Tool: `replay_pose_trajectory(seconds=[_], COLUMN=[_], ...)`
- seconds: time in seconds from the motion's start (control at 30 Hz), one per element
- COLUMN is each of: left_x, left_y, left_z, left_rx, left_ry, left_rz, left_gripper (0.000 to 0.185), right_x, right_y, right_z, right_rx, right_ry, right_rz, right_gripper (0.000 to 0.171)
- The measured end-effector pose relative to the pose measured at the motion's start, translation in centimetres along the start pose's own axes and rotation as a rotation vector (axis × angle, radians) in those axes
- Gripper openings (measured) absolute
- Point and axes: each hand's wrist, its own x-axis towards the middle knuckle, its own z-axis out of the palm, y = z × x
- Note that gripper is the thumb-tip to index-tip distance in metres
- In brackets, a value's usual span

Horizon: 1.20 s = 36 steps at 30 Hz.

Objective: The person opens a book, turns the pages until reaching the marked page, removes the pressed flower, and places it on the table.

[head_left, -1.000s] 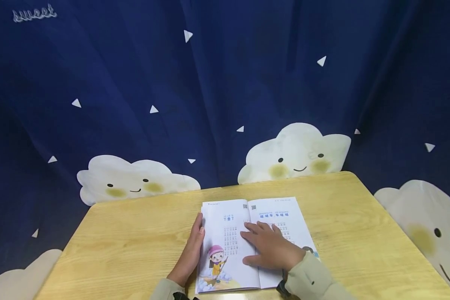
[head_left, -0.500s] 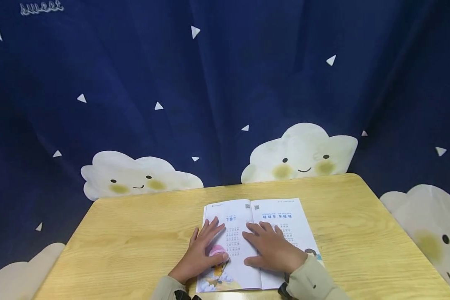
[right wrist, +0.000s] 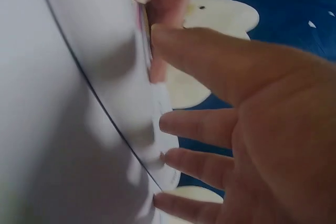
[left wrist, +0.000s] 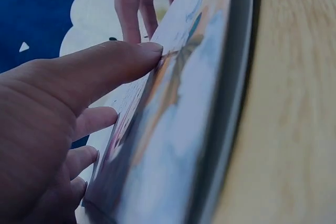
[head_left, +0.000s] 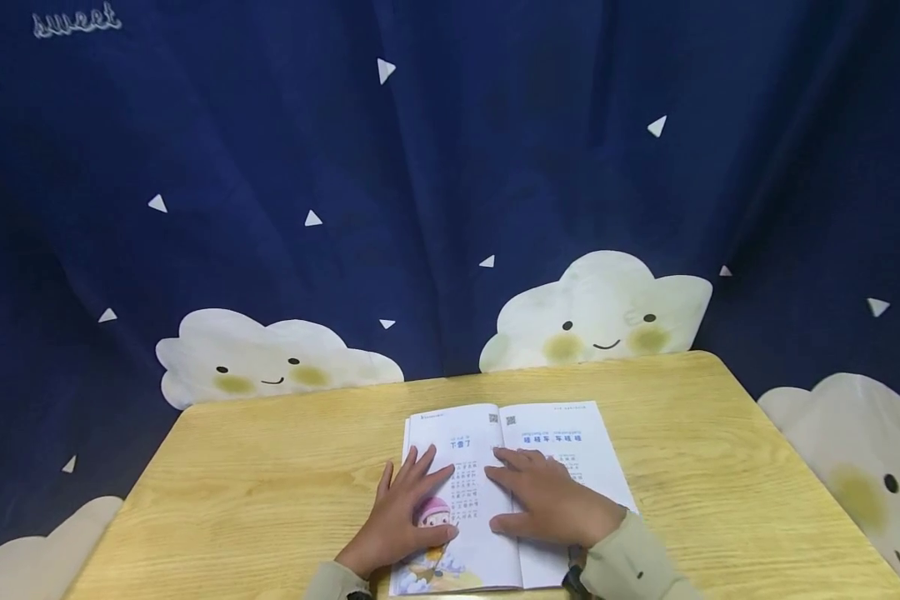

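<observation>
An open book lies flat near the front of the table, with printed text on both pages and a cartoon figure in a pink hat on the left one. My left hand is spread over the left page, partly covering the cartoon; in the left wrist view its thumb touches the paper. Over the centre fold my right hand lies with fingers spread, reaching onto the left page. The right wrist view shows its fingertips right at the page, and the dark fold line runs beneath. Neither hand grips anything.
The wooden table extends on both sides of the book. Behind it hangs a dark blue curtain with white triangles and smiling clouds.
My left hand has moved from the book's left edge onto the left page, its fingers now spread over the cartoon. The right hand has stayed at the fold.
</observation>
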Motion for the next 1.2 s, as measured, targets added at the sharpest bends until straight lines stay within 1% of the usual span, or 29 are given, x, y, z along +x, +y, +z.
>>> replay_pose_trajectory(seconds=[0.13, 0.27, 0.33, 0.4, 0.53, 0.63, 0.77, 0.9, 1.03, 1.1, 1.2], left_x=[-0.2, -0.1, -0.1, 0.0, 0.2, 0.3, -0.1, -0.5, -0.9, -0.7, -0.1], left_y=[-0.2, 0.0, 0.1, 0.1, 0.2, 0.2, 0.1, 0.1, 0.1, 0.2, 0.3], left_z=[0.2, 0.1, 0.0, -0.1, -0.2, -0.2, -0.2, -0.1, -0.1, -0.2, -0.3], left_rx=[0.007, 0.012, 0.009, 0.008, 0.004, 0.001, -0.007, -0.009, -0.023, -0.025, -0.018], left_ry=[0.006, 0.007, 0.004, 0.000, -0.014, -0.018, -0.015, -0.026, -0.025, -0.027, -0.034], left_rz=[0.006, 0.011, 0.014, 0.016, 0.010, 0.008, 0.000, -0.032, -0.050, -0.048, -0.032], left_gripper=[0.075, 0.075, 0.075, 0.076, 0.076, 0.076, 0.075, 0.076, 0.075, 0.074, 0.075], right_x=[-0.5, -1.0, -1.3, -1.6, -1.8, -1.8, -2.0, -2.3, -2.5, -2.6, -2.7], right_y=[0.9, 2.5, 3.4, 4.2, 5.3, 5.9, 6.5, 6.8, 7.1, 7.3, 7.6], right_z=[-1.2, -2.6, -3.4, -4.0, -4.8, -5.0, -4.8, -4.7, -4.6, -4.8, -5.4], right_rx=[0.069, 0.066, 0.049, 0.039, 0.011, 0.013, 0.058, 0.080, 0.077, 0.072, 0.047], right_ry=[0.008, 0.050, 0.064, 0.065, 0.045, 0.026, 0.030, 0.048, 0.045, 0.048, 0.063], right_rz=[0.028, 0.091, 0.137, 0.208, 0.350, 0.408, 0.415, 0.416, 0.422, 0.427, 0.420], right_gripper=[0.065, 0.069, 0.074, 0.080, 0.098, 0.110, 0.116, 0.115, 0.113, 0.112, 0.108])
